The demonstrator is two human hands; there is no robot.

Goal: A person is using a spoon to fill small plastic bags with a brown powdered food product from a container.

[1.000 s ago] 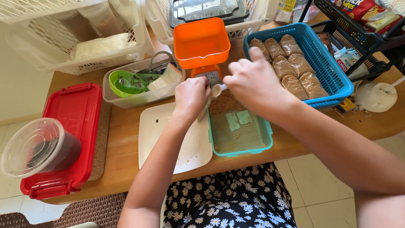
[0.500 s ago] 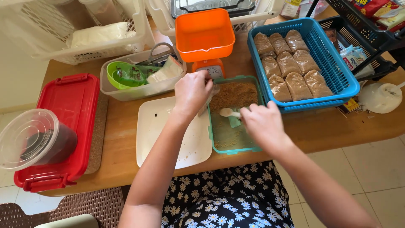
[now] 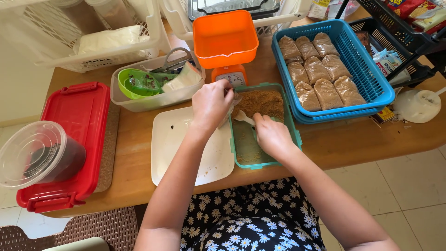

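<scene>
Right hand [image 3: 272, 135] fingers closed around the white spoon [image 3: 245, 118] inside the green tub [image 3: 293, 135]; spoon's long axis runs diagonally, bowl end pointing up-left into the brown powder [image 3: 262, 103]. Left hand [image 3: 211, 103] pinches a small clear bag [image 3: 233, 104] at the tub's left edge.

Right hand [image 3: 272, 136] on white spoon [image 3: 244, 118] (over teal container [image 3: 292, 135])

Brown filled bags [image 3: 320, 74] in blue basket [image 3: 378, 88]
</scene>
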